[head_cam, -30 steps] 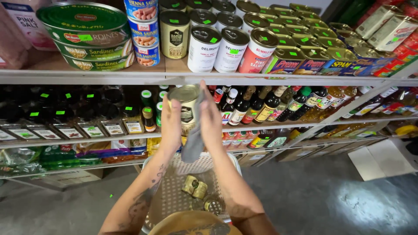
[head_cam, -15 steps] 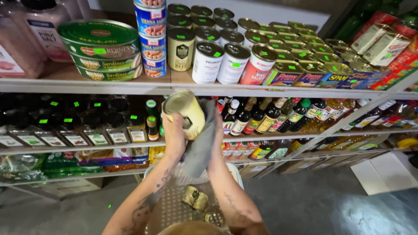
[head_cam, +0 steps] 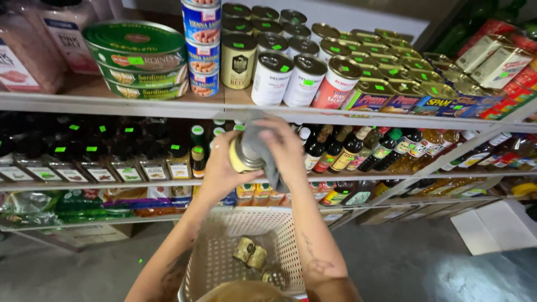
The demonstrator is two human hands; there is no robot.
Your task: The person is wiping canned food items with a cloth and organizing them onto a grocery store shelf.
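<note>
My left hand (head_cam: 224,168) grips a pale yellow tin can (head_cam: 241,158), held on its side in front of the middle shelf. My right hand (head_cam: 282,148) presses a grey cloth (head_cam: 263,148) over the can's end, and the cloth hangs down past my palm. Below my forearms sits a cream plastic basket (head_cam: 218,251) with a few small cans (head_cam: 251,257) lying in it.
The top shelf (head_cam: 168,103) carries oval green sardine tins, stacked blue sausage cans, white and red round cans and rectangular meat tins. The middle shelf holds rows of dark sauce bottles (head_cam: 112,156). Packets lie on the lower shelf. A grey floor is below, with flat cardboard at right.
The can has been turned from upright onto its side and the cloth now covers its end. My hands have risen slightly toward the middle shelf.
</note>
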